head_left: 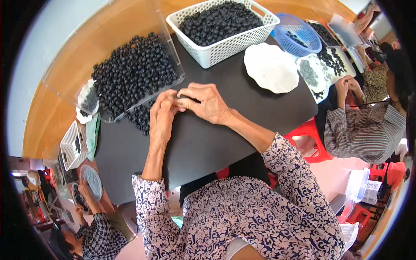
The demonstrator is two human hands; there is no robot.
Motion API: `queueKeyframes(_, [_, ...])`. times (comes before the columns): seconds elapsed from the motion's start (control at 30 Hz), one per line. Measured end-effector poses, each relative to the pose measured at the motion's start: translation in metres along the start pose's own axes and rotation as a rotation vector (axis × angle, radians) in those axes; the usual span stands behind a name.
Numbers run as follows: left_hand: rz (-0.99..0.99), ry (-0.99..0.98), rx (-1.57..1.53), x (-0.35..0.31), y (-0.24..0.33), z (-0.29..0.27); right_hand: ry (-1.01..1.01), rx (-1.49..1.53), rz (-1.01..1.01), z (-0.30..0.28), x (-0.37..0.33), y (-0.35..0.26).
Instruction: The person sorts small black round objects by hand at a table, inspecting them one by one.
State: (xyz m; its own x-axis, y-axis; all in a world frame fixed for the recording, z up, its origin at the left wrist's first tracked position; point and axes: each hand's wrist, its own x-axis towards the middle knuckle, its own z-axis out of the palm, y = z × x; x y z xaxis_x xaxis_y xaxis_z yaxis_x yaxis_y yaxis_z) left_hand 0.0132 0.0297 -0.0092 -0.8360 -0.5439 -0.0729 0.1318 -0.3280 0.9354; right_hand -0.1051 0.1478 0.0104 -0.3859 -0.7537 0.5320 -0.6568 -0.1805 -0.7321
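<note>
Both my hands meet over the dark table (203, 134), fingertips almost touching, at the near right corner of a clear plastic bin (180, 80). My left hand (162, 115) is closed, its thumb and fingers pressed together. My right hand (206, 102) is curled in a pinch against the left fingertips. Something small and dark shows between the fingers, mostly hidden; I cannot make out what it is. Small dark round beads (134, 71) fill much of the bin. More loose beads (141, 119) lie on the table just left of my left hand.
A white perforated basket (212, 56) heaped with dark beads stands at the back. Right of it are a white scalloped plate (271, 69) and a blue colander (299, 37). Co-workers sit at the right (364, 130) and lower left (97, 234). A red stool (310, 138) stands beside the table.
</note>
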Motion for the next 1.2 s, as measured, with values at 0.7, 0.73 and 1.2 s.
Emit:
queueKeyframes(0.7, [0.450, 0.100, 0.933, -0.001, 0.024, -0.008, 0.160, -0.916, -0.199, -0.125, 0.132, 0.024])
queueKeyframes(0.73, [0.494, 0.041, 1.168, -0.007, 0.025, -0.007, 0.173, -0.748, -0.192, -0.113, 0.123, 0.007])
queueKeyframes(1.2, [0.064, 0.004, 0.470, -0.010, 0.019, -0.003, -0.168, 0.047, 0.076, -0.003, 0.000, -0.009])
